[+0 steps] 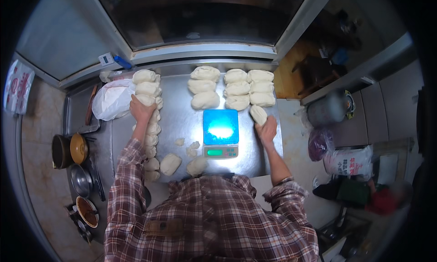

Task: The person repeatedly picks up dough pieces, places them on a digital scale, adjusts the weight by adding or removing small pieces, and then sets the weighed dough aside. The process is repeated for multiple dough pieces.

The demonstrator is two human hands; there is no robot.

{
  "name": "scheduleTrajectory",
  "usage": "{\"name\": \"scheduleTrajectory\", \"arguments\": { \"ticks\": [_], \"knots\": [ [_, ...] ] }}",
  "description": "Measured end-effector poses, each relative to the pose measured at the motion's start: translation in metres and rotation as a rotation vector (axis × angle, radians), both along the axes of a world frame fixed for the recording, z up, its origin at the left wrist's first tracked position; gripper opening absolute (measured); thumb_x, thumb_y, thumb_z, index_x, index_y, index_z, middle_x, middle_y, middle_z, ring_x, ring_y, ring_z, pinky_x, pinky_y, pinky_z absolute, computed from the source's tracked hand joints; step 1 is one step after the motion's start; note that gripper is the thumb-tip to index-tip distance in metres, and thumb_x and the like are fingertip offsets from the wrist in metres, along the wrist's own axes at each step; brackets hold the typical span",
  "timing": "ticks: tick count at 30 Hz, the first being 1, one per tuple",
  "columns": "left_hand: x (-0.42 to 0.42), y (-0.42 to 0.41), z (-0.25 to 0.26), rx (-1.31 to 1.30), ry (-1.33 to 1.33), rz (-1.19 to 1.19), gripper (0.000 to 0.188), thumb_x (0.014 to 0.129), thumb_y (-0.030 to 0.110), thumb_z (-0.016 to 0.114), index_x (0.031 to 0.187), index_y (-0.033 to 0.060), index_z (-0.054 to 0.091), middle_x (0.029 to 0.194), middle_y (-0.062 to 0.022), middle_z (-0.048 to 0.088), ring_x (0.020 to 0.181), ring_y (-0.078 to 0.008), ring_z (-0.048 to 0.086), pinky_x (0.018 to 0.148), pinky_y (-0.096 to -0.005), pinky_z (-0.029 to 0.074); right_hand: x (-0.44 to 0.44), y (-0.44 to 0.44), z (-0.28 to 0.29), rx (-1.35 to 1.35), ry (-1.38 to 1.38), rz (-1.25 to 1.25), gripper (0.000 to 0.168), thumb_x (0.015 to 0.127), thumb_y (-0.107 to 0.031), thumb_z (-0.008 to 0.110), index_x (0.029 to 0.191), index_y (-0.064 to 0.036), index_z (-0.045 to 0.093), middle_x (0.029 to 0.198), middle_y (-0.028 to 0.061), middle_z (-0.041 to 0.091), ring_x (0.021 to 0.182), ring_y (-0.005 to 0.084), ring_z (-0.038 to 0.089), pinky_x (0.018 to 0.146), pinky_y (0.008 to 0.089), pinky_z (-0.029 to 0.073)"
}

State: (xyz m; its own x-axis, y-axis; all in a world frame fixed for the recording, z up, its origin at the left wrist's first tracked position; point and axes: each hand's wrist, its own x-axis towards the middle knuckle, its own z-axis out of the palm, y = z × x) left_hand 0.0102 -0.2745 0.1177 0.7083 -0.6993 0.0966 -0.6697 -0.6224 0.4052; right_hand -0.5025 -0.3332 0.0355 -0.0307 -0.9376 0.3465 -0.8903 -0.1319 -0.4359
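My right hand (268, 130) grips one end of an oblong dough piece (258, 114) at the right of the steel worktop, just in front of the dough rows. On the left, my left hand (141, 110) has its thumb and fingers around a dough piece (145, 99) in a long column of dough portions (151, 130). Between my hands lies a digital kitchen scale (221, 152); nothing rests on its blue platform (221, 125). Two larger dough lumps (170, 164) and several small dough scraps (193, 149) sit nearer my body.
Dough blocks (237, 88) stand in three groups along the back. A plastic bag of flour (114, 96) leans beside a metal tray (73, 108). Bowls (82, 180) line the left side. A window frame (205, 50) borders the rear; a gas cylinder (326, 108) is off right.
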Motion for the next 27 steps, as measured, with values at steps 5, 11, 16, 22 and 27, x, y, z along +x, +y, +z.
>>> {"name": "scheduleTrajectory", "arguments": {
  "ticks": [5, 11, 16, 22, 27],
  "knots": [
    [0.03, 0.01, 0.002, 0.034, 0.169, -0.048, 0.121, 0.052, 0.044, 0.087, 0.143, -0.0075, 0.026, 0.128, -0.0317, 0.049, 0.118, -0.0409, 0.051, 0.099, -0.0431, 0.044, -0.002, 0.002, -0.002, 0.193, -0.178, -0.163, 0.053, 0.067, -0.031, 0.078, 0.097, 0.002, 0.05, 0.095, 0.0244, 0.06, 0.086, 0.0442, 0.059, 0.078, 0.0506, 0.047],
    [0.031, 0.046, -0.019, -0.348, 0.028, -0.092, 0.094, 0.065, 0.036, 0.085, 0.136, -0.0068, 0.041, 0.134, -0.0305, 0.047, 0.123, -0.039, 0.049, 0.106, -0.0436, 0.038, -0.012, 0.014, -0.002, 0.384, -0.844, -0.23, 0.052, 0.071, -0.029, 0.079, 0.104, 0.001, 0.052, 0.095, 0.0186, 0.063, 0.081, 0.027, 0.062, 0.075, 0.0387, 0.051],
    [-0.082, 0.097, -0.028, -0.594, 0.254, -0.325, 0.046, 0.075, 0.014, 0.077, 0.115, -0.0008, 0.059, 0.126, -0.0213, 0.057, 0.118, -0.0359, 0.053, 0.102, -0.0407, 0.041, 0.052, 0.056, 0.065, 0.313, -0.424, 0.262, 0.046, 0.072, -0.026, 0.08, 0.101, 0.001, 0.055, 0.094, 0.0172, 0.061, 0.086, 0.0284, 0.061, 0.079, 0.0383, 0.049],
    [-0.167, 0.139, -0.032, -0.51, 0.451, -0.455, 0.03, 0.076, 0.008, 0.074, 0.103, -0.0006, 0.065, 0.115, -0.0188, 0.063, 0.111, -0.0321, 0.059, 0.097, -0.0384, 0.045, 0.106, 0.066, 0.069, 0.224, -0.215, 0.46, 0.047, 0.07, -0.022, 0.081, 0.104, 0.0, 0.057, 0.1, 0.0168, 0.056, 0.096, 0.0346, 0.054, 0.084, 0.0417, 0.045],
    [-0.168, 0.179, -0.038, -0.475, 0.499, -0.385, 0.028, 0.076, 0.005, 0.072, 0.102, -0.0012, 0.065, 0.112, -0.018, 0.064, 0.105, -0.0309, 0.062, 0.092, -0.0366, 0.048, 0.105, 0.069, 0.068, 0.18, -0.209, 0.564, 0.051, 0.074, -0.021, 0.077, 0.115, -0.001, 0.056, 0.11, 0.0198, 0.057, 0.102, 0.0387, 0.052, 0.09, 0.0463, 0.044]
  ]
}}
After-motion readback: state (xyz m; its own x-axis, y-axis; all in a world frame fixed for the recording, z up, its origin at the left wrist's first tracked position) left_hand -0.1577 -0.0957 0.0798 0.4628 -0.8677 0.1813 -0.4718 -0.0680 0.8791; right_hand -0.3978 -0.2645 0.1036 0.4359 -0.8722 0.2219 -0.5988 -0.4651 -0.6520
